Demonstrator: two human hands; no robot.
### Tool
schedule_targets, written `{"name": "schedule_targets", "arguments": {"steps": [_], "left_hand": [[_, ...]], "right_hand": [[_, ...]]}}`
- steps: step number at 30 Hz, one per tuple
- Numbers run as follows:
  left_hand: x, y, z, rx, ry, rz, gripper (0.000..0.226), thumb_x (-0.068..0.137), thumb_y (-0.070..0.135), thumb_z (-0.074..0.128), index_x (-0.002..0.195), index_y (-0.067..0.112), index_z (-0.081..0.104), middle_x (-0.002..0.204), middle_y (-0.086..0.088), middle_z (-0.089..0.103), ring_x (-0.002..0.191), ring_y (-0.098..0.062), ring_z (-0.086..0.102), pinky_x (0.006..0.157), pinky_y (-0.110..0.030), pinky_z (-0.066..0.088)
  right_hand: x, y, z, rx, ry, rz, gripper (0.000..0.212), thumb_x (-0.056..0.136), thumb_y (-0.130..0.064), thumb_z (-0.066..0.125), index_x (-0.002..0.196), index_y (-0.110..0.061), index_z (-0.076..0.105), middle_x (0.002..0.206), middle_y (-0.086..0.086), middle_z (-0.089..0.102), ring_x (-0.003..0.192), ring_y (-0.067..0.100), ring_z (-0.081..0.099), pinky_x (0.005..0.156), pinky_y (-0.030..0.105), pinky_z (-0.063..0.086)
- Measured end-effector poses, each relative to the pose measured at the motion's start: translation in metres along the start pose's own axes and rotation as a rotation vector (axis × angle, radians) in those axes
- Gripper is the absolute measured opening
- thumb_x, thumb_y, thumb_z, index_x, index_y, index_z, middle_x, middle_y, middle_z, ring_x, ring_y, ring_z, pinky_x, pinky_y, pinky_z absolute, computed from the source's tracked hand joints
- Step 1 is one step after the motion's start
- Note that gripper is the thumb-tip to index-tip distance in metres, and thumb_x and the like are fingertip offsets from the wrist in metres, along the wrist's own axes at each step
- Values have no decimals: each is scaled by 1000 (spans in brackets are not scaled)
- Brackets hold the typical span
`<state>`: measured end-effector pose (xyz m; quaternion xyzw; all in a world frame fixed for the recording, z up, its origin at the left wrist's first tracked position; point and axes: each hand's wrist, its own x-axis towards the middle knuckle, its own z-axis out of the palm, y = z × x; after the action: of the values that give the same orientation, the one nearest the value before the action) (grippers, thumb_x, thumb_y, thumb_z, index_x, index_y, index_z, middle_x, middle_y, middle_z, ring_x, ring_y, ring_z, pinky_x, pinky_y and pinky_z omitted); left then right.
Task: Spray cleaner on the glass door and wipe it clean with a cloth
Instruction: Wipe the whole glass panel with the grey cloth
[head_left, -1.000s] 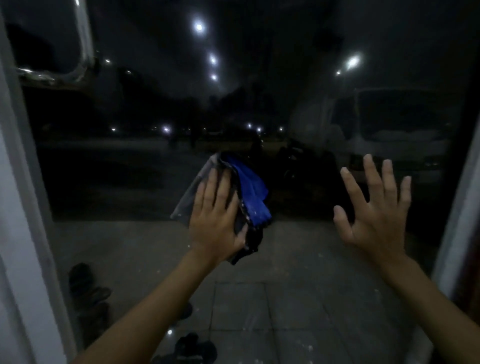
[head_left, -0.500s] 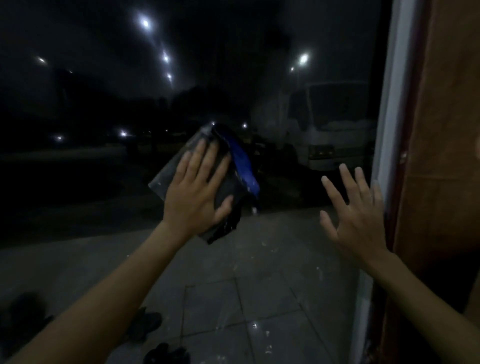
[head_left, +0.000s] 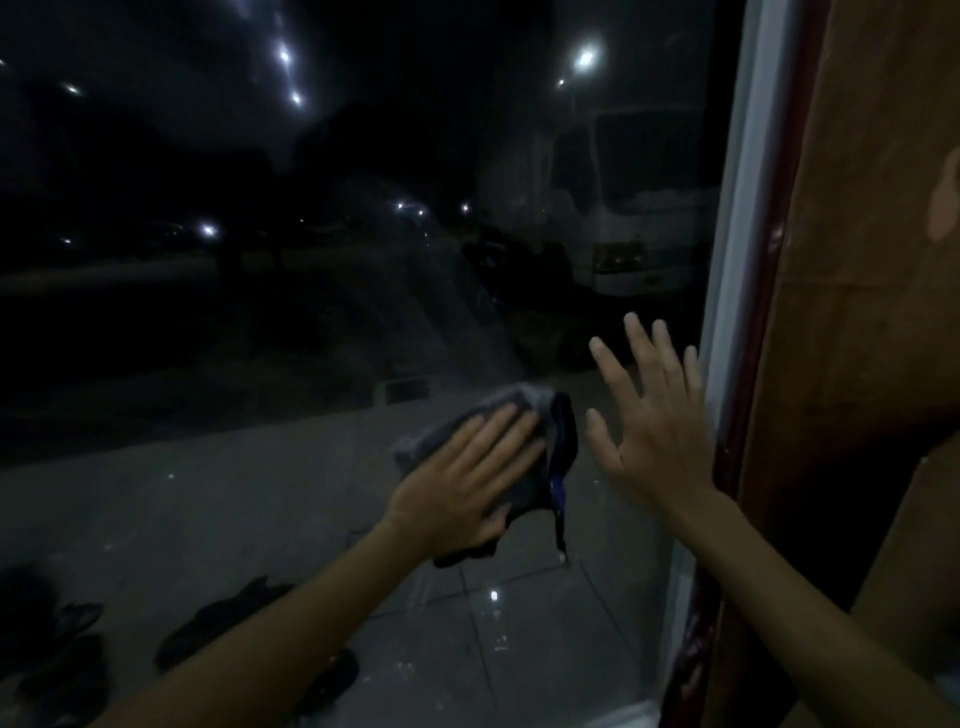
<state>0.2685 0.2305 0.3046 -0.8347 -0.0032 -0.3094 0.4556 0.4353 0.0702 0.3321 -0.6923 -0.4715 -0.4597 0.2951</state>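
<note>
The glass door (head_left: 311, 312) fills most of the view, dark with night outside and faint wet streaks near its middle. A crumpled grey, black and blue cloth (head_left: 540, 436) lies flat against the pane. My left hand (head_left: 467, 483) presses it there with straight fingers. Just to the right, my right hand (head_left: 654, 415) rests flat on the glass with fingers spread, close to the door's white frame (head_left: 737, 260). No spray bottle is in view.
A brown wooden panel (head_left: 872, 260) with a dark red edge stands right of the frame. Through the glass I see a tiled pavement, dark shoes (head_left: 218, 623) at lower left, a parked white truck (head_left: 623, 208) and street lights.
My left hand has slid the cloth down and to the right across the glass, ending close to my right hand. The view has shifted right, showing more of the wooden panel.
</note>
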Motion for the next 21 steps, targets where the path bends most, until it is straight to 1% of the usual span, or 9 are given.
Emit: {"name": "schedule_targets", "arguments": {"steps": [2,5,9,11,13,15,17,19,21], "left_hand": [[-7,7,5,14,-27,80,73,84,45,41,147,10,28,154,-13,20,144,-34,10,119,-43,2],[-4,3,2,-20,-6,80,72,83,45,41,146,10,33,154,-12,24,143,-31,19,119,-41,3],[16,-11,-3,-38,56,43,71,85,46,43,146,11,33,153,-13,24,142,-30,19,118,-41,4],[40,-20,-11,-51,102,-43,69,88,45,42,147,11,32,154,-15,24,143,-31,18,118,-41,6],[67,-27,-20,-22,147,-181,67,91,44,42,148,10,31,154,-17,25,143,-32,17,118,-43,8],[87,-22,-24,-12,181,-310,66,92,42,42,148,10,30,154,-18,25,143,-32,17,118,-44,12],[95,-14,-24,-15,202,-384,67,92,41,42,149,10,28,154,-19,24,143,-33,15,118,-45,13],[95,-7,-20,-10,211,-371,66,92,43,40,149,10,27,154,-19,22,143,-35,14,118,-45,11],[92,4,-11,15,207,-266,67,92,45,38,149,11,28,155,-18,20,142,-36,15,118,-46,9]], "right_hand": [[-11,6,1,4,-43,-3,64,89,-40,44,148,-20,30,158,16,23,146,35,16,117,51,10],[-20,21,-8,9,-77,25,63,88,-39,44,147,-20,31,157,17,24,146,35,17,114,55,17],[-22,45,-26,-3,-71,64,63,88,-38,44,146,-19,30,157,18,24,145,36,19,115,52,15],[-22,56,-34,-2,-53,77,62,88,-36,45,146,-16,32,156,19,25,145,37,20,114,53,16],[-22,63,-38,10,-28,87,62,88,-34,46,146,-14,34,156,20,25,145,37,19,114,53,17],[-25,69,-39,36,-4,109,62,88,-32,47,145,-14,34,156,20,25,145,37,19,114,52,18],[-28,71,-38,76,21,130,60,88,-30,48,144,-13,35,155,20,26,145,36,19,115,51,18],[-36,70,-32,112,34,144,59,88,-28,48,144,-12,34,155,21,27,145,36,20,115,52,22],[-48,67,-23,147,39,148,59,89,-25,48,145,-12,32,154,22,27,145,37,21,114,53,26]]}}
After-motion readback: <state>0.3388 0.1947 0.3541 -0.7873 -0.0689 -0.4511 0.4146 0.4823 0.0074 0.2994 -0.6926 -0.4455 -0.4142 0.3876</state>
